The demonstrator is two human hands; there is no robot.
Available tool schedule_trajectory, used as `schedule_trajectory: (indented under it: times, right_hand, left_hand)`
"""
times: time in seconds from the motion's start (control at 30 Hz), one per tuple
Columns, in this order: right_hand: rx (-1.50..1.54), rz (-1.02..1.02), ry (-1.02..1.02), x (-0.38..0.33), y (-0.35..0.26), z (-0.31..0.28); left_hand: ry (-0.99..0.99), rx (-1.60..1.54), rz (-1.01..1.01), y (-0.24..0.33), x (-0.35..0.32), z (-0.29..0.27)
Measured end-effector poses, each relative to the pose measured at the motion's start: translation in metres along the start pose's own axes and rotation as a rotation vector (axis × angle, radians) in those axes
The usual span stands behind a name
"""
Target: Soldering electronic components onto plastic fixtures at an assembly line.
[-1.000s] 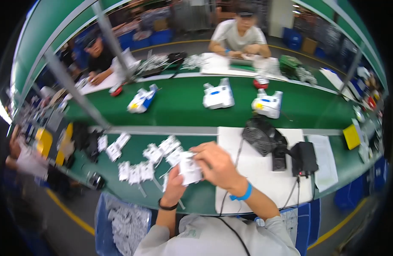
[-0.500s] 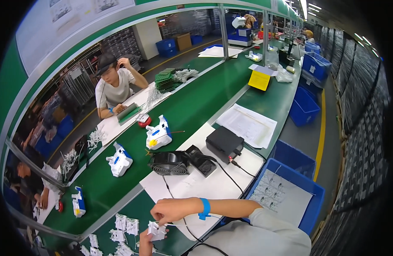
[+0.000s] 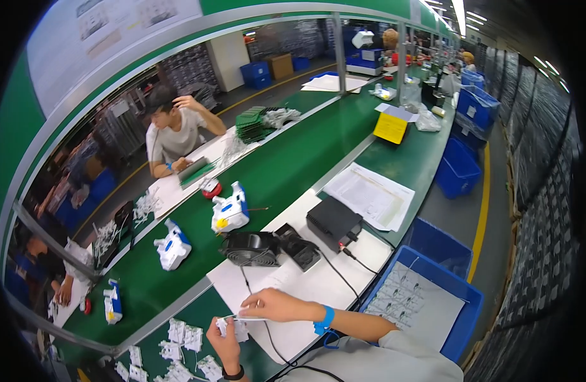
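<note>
In my left hand [image 3: 224,342], near the bottom edge, is a small white plastic part [image 3: 241,330], its fingers closed round one side. My right hand [image 3: 271,305], with a blue strap at its wrist, pinches a thin white wire [image 3: 251,319] that runs along the top of that part. My fingers partly cover where wire and part meet. Several similar white plastic parts [image 3: 185,334] with thin leads lie on the green bench to the left of my hands.
Beyond stand a black fan [image 3: 251,248], a black box [image 3: 334,219] with cables, and printed sheets [image 3: 372,194]. White-and-blue housings [image 3: 230,207] sit on the green belt [image 3: 286,167]. A blue bin [image 3: 474,299] is at my right. A co-worker [image 3: 178,137] sits across.
My right hand has moved right, off the top of the white part, with the white wire stretched between the hands. My left hand has come up and shows more. The belt's housings shifted slightly left.
</note>
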State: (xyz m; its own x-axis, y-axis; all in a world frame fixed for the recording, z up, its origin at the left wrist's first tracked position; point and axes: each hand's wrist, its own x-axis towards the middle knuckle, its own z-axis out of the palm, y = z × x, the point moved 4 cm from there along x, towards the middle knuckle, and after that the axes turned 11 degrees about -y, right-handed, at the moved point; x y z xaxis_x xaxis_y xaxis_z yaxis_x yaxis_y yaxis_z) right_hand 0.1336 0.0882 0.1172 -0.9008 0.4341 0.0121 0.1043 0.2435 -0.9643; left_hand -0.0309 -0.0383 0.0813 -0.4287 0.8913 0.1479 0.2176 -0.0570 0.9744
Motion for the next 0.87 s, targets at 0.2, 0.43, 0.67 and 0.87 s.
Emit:
schedule_trajectory:
  times: [0.2,0.43,0.67,0.87]
  right_hand:
    - [-0.287,-0.047,0.054,0.000,0.005,0.037]
    - [-0.680,-0.235,0.162,0.002,0.011,0.088]
    - [-0.621,-0.219,0.133,-0.012,0.002,0.077]
    - [0.132,0.160,0.340,-0.028,0.090,0.017]
  left_hand:
    - [0.406,0.071,0.115,-0.018,-0.001,0.013]
    - [0.321,-0.380,-0.083,-0.034,0.013,0.014]
    - [0.281,-0.247,-0.034,-0.030,0.000,0.004]
    - [0.244,-0.081,-0.055,-0.040,-0.012,-0.023]
